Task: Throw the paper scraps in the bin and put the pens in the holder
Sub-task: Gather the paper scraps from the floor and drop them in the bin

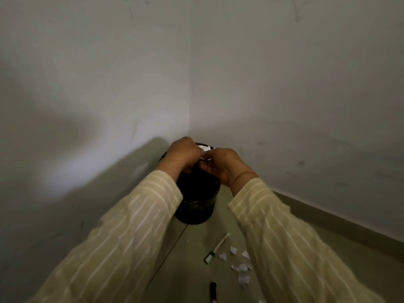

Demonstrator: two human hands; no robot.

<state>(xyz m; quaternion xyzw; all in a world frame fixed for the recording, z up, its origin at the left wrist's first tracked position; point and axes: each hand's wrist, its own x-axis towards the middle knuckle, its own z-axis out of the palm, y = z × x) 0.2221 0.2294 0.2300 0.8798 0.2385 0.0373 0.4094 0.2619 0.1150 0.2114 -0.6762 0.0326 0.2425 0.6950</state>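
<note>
A black round bin (196, 200) stands in the corner of the room. My left hand (182, 155) and my right hand (225, 164) meet just above its mouth, fingers closed around white paper scraps (206, 149) that show between them. On the floor nearer to me lie a white marker with a green cap (217, 248), a dark pen (213, 290) at the bottom edge, and several loose white paper scraps (240, 264). No pen holder is in view.
Two pale walls (109, 95) close in the corner behind the bin. A skirting strip (338, 224) runs along the right wall. The floor (192, 265) is greenish with a thin seam line running toward me.
</note>
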